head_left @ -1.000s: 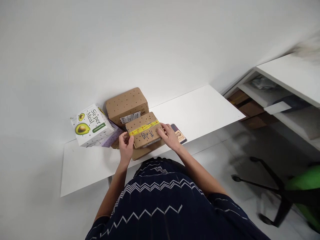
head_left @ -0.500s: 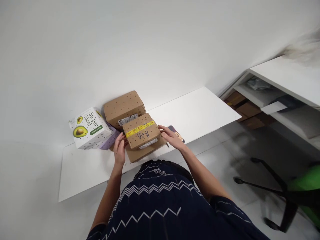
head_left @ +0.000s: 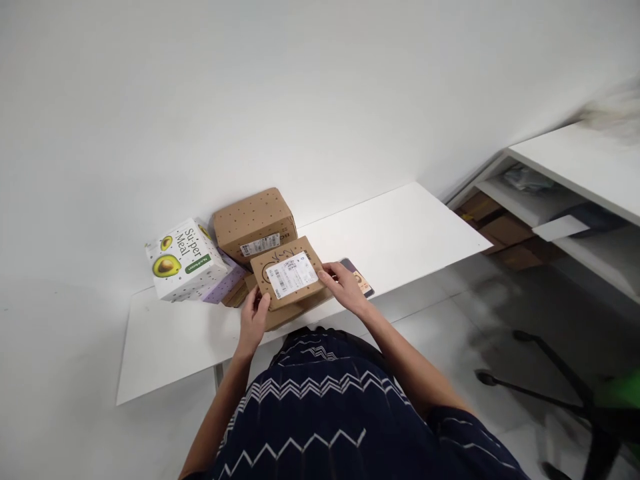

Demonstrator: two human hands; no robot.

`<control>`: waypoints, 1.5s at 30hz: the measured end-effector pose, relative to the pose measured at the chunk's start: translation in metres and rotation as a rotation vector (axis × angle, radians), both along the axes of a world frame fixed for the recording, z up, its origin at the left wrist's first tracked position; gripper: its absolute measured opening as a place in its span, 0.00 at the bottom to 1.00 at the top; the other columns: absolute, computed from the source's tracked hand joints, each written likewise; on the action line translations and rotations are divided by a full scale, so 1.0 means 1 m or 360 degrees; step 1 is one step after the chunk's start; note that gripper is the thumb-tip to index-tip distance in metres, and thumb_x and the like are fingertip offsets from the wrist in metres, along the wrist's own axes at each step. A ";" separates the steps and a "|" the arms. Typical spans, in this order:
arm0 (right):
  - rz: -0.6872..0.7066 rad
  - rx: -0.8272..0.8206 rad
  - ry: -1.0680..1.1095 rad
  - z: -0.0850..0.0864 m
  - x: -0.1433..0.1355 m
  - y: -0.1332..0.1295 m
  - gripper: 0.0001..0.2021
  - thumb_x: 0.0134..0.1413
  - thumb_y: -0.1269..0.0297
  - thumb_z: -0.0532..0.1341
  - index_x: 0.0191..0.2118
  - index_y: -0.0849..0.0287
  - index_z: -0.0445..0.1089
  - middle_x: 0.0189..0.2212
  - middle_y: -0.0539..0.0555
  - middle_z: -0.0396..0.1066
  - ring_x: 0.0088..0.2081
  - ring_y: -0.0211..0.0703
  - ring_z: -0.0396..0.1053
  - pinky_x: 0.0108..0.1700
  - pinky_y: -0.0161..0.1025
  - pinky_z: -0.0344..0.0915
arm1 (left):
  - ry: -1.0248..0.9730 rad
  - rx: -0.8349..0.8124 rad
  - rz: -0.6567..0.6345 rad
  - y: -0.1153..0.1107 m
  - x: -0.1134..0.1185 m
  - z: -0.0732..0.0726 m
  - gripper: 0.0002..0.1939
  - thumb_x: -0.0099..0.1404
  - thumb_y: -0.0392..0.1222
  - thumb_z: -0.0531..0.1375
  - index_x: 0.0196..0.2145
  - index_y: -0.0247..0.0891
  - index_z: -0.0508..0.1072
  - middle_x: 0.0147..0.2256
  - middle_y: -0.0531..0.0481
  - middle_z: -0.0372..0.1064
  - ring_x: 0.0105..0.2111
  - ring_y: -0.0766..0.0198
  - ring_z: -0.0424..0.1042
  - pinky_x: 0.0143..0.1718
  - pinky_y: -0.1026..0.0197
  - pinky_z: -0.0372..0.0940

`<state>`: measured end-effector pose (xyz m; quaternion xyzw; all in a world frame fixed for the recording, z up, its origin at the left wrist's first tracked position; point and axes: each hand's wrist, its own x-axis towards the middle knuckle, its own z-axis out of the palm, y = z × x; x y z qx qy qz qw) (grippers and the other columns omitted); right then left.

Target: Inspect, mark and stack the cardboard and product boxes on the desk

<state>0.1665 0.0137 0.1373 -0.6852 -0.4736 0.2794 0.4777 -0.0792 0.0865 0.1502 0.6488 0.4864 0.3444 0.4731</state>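
Note:
A small brown cardboard box point(head_left: 311, 255) with a white shipping label is held between both hands, its labelled face up. My left hand point(head_left: 254, 319) grips its near left corner. On its right edge, my right hand point(head_left: 344, 285) has thumb and fingers closed. Beneath it lies another flat cardboard box point(head_left: 295, 312), mostly hidden. Right behind stands a larger cardboard box point(head_left: 253, 217) with a label on its front. To the left, a white box point(head_left: 185, 267) printed with avocados rests on a purple dotted box point(head_left: 223, 283).
The boxes stand on a narrow white table point(head_left: 173, 347) against the wall. A phone-like flat object point(head_left: 361, 280) lies right of my right hand. At far right are a white shelf unit point(head_left: 585, 163) holding cardboard boxes point(head_left: 500, 230) and a black chair base point(head_left: 560, 380).
The small box has been turned over: yellow tape and handwriting faced up before, and now the shipping label does. Both hands have closed on its sides.

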 end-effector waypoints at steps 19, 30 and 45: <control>-0.0010 -0.1262 -0.0361 -0.140 0.036 -0.004 0.13 0.53 0.69 0.64 0.45 0.64 0.74 0.48 0.66 0.73 0.51 0.54 0.70 0.49 0.41 0.63 | 0.0501 0.1724 -0.0247 0.001 0.047 0.030 0.07 0.63 0.33 0.60 0.39 0.39 0.76 0.35 0.45 0.73 0.38 0.59 0.72 0.45 0.53 0.66; 0.0029 -0.1408 -0.0387 -0.158 0.023 -0.001 0.12 0.57 0.68 0.59 0.45 0.66 0.72 0.44 0.67 0.76 0.48 0.53 0.73 0.47 0.40 0.64 | 0.0856 0.1587 -0.0320 0.003 0.073 0.033 0.08 0.67 0.39 0.58 0.42 0.37 0.76 0.40 0.43 0.75 0.42 0.56 0.71 0.47 0.53 0.66; -0.0490 0.0774 0.0883 0.061 0.035 0.017 0.04 0.50 0.67 0.61 0.32 0.55 0.64 0.17 0.42 0.64 0.18 0.33 0.62 0.21 0.30 0.57 | 0.1412 0.1418 -0.0592 0.005 0.081 0.026 0.31 0.67 0.52 0.59 0.62 0.31 0.65 0.62 0.31 0.61 0.64 0.42 0.60 0.62 0.43 0.56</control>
